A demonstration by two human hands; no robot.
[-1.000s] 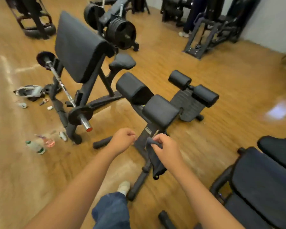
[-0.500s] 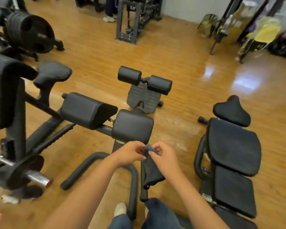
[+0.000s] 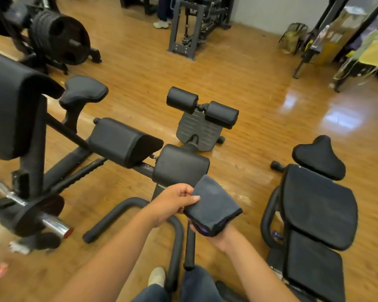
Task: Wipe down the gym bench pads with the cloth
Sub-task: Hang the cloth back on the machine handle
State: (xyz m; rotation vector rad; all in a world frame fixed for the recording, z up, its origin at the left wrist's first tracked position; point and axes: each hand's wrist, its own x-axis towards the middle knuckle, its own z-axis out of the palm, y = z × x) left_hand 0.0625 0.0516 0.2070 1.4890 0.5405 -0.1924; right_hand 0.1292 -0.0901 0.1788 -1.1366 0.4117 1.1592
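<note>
A dark grey cloth (image 3: pixel 213 204) lies spread over my right hand (image 3: pixel 222 238), which shows only at the wrist and heel; its fingers are hidden under the cloth. My left hand (image 3: pixel 172 203) pinches the cloth's left edge between thumb and fingers. Just beyond the hands is the back-extension bench with two black hip pads (image 3: pixel 180 165) (image 3: pixel 122 140) and two black roller pads (image 3: pixel 182 100) (image 3: pixel 222 114) further off. The cloth hangs just short of the near hip pad without touching it.
A black adjustable bench (image 3: pixel 319 199) stands on the right, a preacher-curl pad (image 3: pixel 7 105) and loaded barbell (image 3: pixel 52 224) on the left. Curved black frame tubes (image 3: pixel 175 236) sit by my legs. A plate-loaded machine (image 3: pixel 59 40) and a person's feet (image 3: pixel 160 24) are further back on the wooden floor.
The view has swung right and moved closer to the bench. The cloth, bunched and hanging from my right hand before, is now spread over that hand, with my left hand holding its edge.
</note>
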